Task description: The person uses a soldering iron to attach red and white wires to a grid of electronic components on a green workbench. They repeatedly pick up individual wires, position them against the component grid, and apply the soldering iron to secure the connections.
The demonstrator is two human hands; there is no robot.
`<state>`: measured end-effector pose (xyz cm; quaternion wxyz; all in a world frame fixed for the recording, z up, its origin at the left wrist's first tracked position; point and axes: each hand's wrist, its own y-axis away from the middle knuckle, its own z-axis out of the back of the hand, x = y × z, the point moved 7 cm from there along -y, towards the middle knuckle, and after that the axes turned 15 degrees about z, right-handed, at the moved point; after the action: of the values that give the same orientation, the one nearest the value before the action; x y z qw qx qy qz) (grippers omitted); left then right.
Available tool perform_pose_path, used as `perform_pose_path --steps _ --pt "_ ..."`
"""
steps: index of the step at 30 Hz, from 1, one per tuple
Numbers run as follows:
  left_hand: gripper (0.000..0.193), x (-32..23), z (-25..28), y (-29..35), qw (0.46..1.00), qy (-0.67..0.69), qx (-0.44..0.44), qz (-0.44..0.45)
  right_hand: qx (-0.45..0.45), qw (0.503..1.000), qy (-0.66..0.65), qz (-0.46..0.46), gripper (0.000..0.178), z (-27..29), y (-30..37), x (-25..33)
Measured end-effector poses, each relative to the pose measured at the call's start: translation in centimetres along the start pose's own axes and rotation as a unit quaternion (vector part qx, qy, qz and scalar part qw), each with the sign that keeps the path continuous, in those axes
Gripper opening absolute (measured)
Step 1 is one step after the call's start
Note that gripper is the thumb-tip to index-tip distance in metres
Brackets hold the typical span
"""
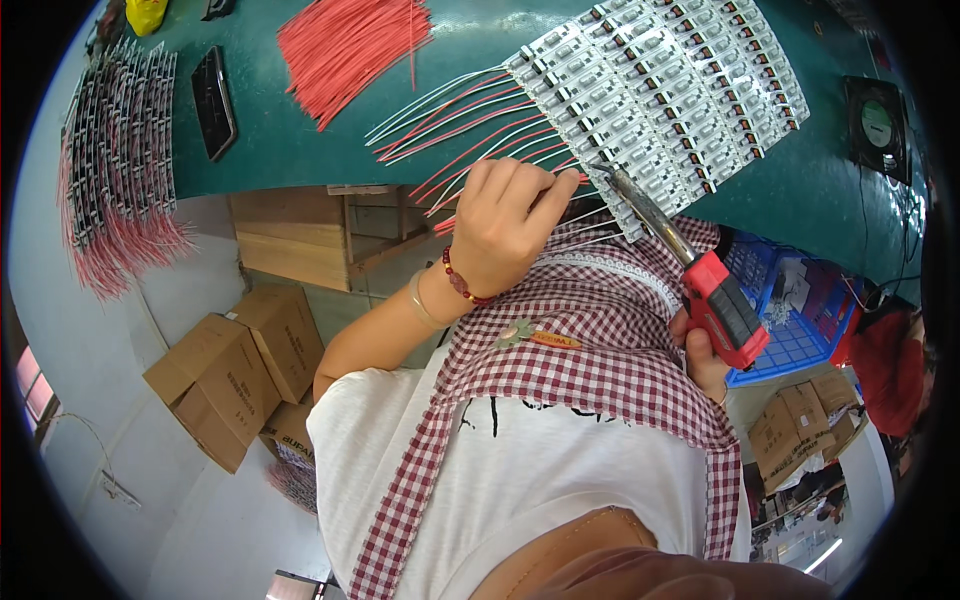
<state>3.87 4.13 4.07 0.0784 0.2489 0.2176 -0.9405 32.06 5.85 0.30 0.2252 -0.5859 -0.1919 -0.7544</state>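
Observation:
My right hand [706,362] is wrapped round the red and black handle of a soldering iron [722,308]. The iron's metal tip reaches the near left edge of a panel of small white circuit boards [650,85]. Beside that tip, the closed fingers of my left hand [503,222] pinch a thin wire at the panel's edge; the exact grip is partly hidden. Red and white wires [455,105] stick out leftward from the same edge, some passing behind my left hand.
A pile of red wires [350,50] lies on the green table [260,130]. Left of it are a phone [213,103] and stacked wired boards [118,150]. A black fan-like unit [877,127] sits at right. Below are cardboard boxes [225,385] and a blue basket [800,335].

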Motion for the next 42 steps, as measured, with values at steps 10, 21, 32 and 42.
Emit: perform_pose_path --steps 10,21,32,42 --pt "0.026 -0.2 -0.5 -0.1 1.0 -0.023 0.008 0.002 0.016 0.999 0.047 0.01 0.032 0.1 0.3 -0.8" --pt "0.027 -0.5 -0.4 -0.3 1.0 -0.029 0.009 0.004 0.018 0.998 0.055 0.031 0.03 0.2 -0.2 0.1" --pt "0.024 -0.4 -0.5 -0.3 1.0 -0.028 0.009 0.004 0.02 0.999 0.014 0.026 0.029 0.6 0.1 0.1" --pt "0.025 0.6 -0.1 -0.1 0.999 -0.036 0.016 0.033 0.003 0.989 -0.146 -0.024 0.038 -0.2 0.0 -0.2"
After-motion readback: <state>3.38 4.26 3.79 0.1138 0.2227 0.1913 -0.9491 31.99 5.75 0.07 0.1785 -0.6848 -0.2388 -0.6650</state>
